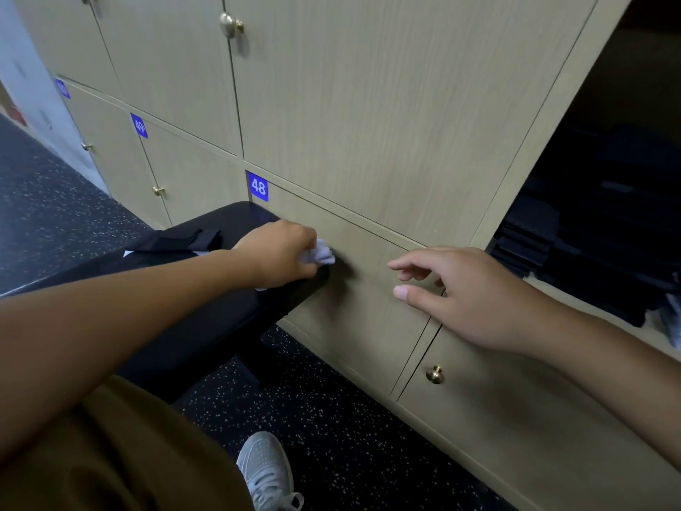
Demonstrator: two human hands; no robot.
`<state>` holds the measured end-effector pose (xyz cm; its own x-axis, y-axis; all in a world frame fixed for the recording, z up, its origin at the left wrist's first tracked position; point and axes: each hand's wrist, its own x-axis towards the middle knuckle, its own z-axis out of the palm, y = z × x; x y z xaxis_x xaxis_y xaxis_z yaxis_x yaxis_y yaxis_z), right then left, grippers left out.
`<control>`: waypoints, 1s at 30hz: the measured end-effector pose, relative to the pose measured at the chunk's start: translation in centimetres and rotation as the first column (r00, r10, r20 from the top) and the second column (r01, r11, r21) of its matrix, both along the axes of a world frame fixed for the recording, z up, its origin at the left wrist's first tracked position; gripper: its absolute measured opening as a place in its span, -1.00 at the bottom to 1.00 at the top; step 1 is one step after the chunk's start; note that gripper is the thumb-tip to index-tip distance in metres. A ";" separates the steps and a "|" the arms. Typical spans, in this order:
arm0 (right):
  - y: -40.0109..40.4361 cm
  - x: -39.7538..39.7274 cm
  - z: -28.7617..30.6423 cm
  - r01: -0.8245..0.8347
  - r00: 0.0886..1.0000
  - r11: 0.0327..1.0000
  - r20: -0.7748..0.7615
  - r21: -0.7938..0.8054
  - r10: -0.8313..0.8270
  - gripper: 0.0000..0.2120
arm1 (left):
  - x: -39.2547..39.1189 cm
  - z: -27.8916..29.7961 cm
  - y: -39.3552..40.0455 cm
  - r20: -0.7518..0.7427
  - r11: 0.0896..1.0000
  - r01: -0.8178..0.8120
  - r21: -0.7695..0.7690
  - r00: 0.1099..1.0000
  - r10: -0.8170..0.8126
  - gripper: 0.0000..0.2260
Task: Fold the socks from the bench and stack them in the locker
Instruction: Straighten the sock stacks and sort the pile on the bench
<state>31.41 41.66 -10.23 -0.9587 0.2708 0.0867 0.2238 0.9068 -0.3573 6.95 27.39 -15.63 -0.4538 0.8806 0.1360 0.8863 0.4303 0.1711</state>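
My left hand (280,252) grips a pale white sock (320,254) at the right end of the black padded bench (206,319), close to the locker fronts. A black sock (184,239) lies further back on the bench with a bit of white fabric showing under it. My right hand (460,293) hovers in front of the lockers with fingers spread and holds nothing. The open locker (604,230) at the right holds stacks of dark folded items; a pale item shows at its right edge.
Beige wooden locker doors with brass knobs (435,374) fill the wall; blue number tags read 48 (258,186) and 49. The floor is dark speckled rubber. My brown trouser leg and a grey sneaker (267,470) are at the bottom.
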 end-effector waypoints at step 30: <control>0.5 6.0 4.4 0.105 0.871 0.951 -0.436 -0.290 -0.229 -0.92 | 12.3 9.9 3.7 0.615 0.837 0.463 0.293 0.578 -0.536 -0.78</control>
<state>37.43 42.18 -5.79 -0.7647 0.4947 0.4130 0.1183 0.7378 -0.6646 19.24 31.14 -5.70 0.0539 0.9955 0.0783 0.5968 -0.0950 0.7967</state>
